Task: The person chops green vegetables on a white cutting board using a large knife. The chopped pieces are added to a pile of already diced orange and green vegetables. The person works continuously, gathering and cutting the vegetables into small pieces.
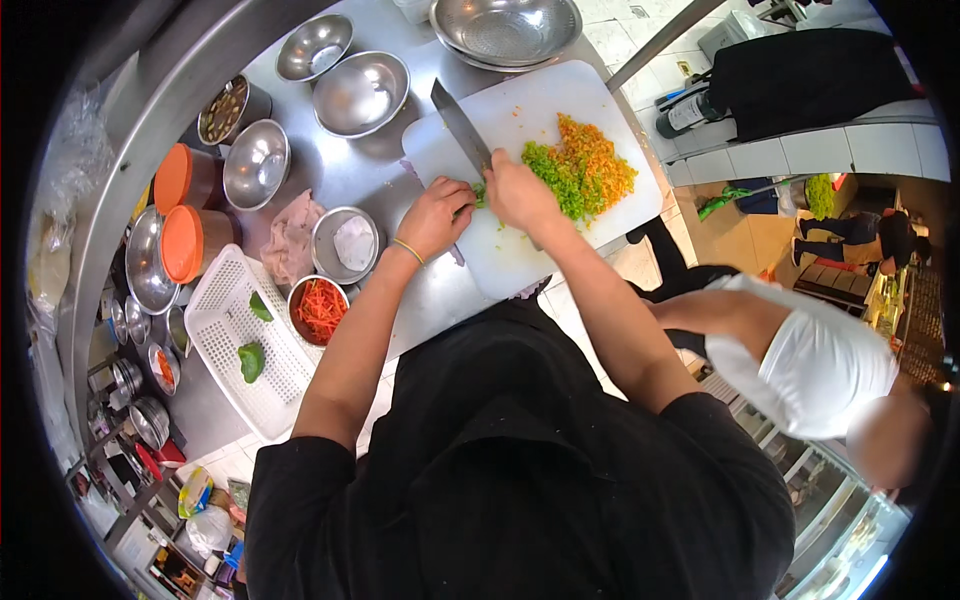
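Note:
My right hand grips a broad-bladed kitchen knife over a white cutting board. The blade points away from me and to the left. Beside the knife, my left hand, with a yellow band at the wrist, presses a small piece of green pepper to the board with curled fingers. Most of that piece is hidden by the fingers. Right of the knife lie finely diced green pepper and a heap of diced orange vegetable, partly mixed where they meet.
A white perforated basket holds two green pepper pieces. Nearby stand a bowl of shredded carrot, a pink cloth, orange-lidded tubs and steel bowls. A colander sits behind the board. Another person stands at right.

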A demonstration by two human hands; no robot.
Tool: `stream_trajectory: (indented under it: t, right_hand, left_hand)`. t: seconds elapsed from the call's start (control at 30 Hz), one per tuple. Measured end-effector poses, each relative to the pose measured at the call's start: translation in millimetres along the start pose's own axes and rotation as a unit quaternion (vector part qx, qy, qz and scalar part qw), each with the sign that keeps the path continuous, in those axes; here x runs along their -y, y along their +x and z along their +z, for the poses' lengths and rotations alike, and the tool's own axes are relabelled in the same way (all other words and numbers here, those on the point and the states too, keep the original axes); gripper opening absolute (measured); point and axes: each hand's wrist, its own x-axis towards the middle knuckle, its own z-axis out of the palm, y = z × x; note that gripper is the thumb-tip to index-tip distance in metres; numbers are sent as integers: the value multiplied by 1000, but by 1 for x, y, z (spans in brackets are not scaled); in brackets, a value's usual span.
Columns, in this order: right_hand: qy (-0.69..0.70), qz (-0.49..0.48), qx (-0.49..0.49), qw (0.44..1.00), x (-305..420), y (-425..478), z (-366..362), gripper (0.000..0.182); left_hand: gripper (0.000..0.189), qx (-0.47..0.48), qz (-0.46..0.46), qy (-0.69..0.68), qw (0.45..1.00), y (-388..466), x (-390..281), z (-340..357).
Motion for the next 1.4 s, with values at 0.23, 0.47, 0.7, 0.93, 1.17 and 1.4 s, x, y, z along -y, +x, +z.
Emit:
stream_trajectory:
  t: [0.23,0.47,0.7,0.93,1.17,1.4]
  right_hand:
    - [9,-11,-27,1000,-2,-3,15,26]
    - [-39,3,55,998,12,-46,-26,29]
    - [5,30,20,999,8,-36,1,30]
    - [26,15,-27,999,-3,-35,26,25]
    - [5,4,1,1000,3,-38,-27,25]
    - [-7,37,23,999,3,-53,10,26]
  left_hand:
    - [12,5,0,1,1000,2,-2,0]
    - [12,-6,21,34,999,4,-1,16]
    - [12,13,44,35,998,11,-3,10]
    - [17,36,42,43,998,12,-1,5]
    - [18,-3,19,-1,1000,6,-6,-5]
    - [17,52,42,19,998,8,-3,3]
